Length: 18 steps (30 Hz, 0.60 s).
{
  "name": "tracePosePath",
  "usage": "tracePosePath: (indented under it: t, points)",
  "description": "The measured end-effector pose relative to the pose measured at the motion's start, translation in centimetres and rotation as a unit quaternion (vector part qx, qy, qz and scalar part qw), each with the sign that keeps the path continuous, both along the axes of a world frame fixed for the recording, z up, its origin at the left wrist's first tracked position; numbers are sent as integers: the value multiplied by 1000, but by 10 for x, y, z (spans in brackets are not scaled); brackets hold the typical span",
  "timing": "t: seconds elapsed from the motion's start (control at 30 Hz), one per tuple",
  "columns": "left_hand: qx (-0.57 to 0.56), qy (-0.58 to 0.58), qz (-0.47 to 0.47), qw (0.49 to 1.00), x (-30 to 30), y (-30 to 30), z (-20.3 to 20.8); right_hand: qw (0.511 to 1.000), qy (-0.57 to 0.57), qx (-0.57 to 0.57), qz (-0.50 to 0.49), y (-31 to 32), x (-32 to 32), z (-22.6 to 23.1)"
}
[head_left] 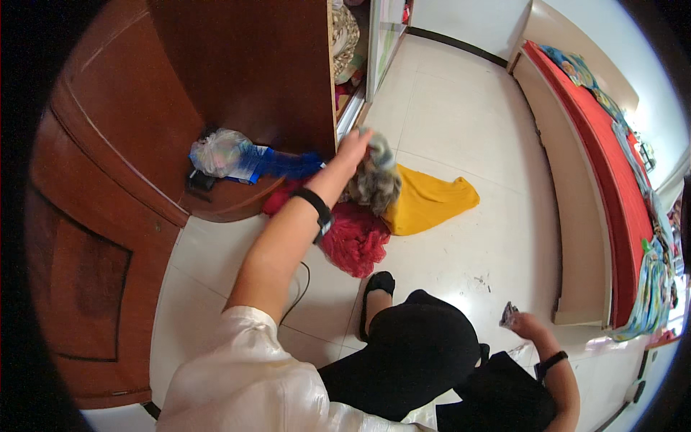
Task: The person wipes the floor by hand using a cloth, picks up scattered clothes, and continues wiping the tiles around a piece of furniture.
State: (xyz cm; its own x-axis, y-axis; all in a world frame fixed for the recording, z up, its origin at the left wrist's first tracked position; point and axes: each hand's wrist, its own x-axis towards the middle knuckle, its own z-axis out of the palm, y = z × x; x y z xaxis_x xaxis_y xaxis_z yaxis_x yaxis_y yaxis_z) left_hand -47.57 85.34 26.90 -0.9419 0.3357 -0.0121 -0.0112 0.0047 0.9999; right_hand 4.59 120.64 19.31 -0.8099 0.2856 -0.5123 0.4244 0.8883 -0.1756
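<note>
The right hand's (529,327) grip pinches a small dark wad (509,315) toward the bed's (581,198) near corner, probably to clear the knees (439,317). A shoe (378,283) and cord (299,295) crowd the red cloth's (356,241) near edge. The left hand's (353,147) grip is closed on a patterned cloth's (378,186) top, so it hangs over the floor (446,144) before the red and yellow cloths (432,200); contact I cannot tell. Left, a clear bag (219,153) sits on the low shelf (237,207); a brown panel (252,57) blocks it from the cupboard opening (345,43).

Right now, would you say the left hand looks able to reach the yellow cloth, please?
Probably yes: the yellow cloth lies close by, its right side uncovered, though the left hand holds a patterned cloth.
</note>
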Motion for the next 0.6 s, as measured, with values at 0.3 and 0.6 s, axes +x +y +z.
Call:
tracePosePath:
  t: [0.3,0.6]
  points:
    - [290,104,-203,929,56,3,213,984,138,83,73,-60,-120,117]
    - [259,69,-306,914,142,-5,241,888,174,-422,-60,-227,-281,180]
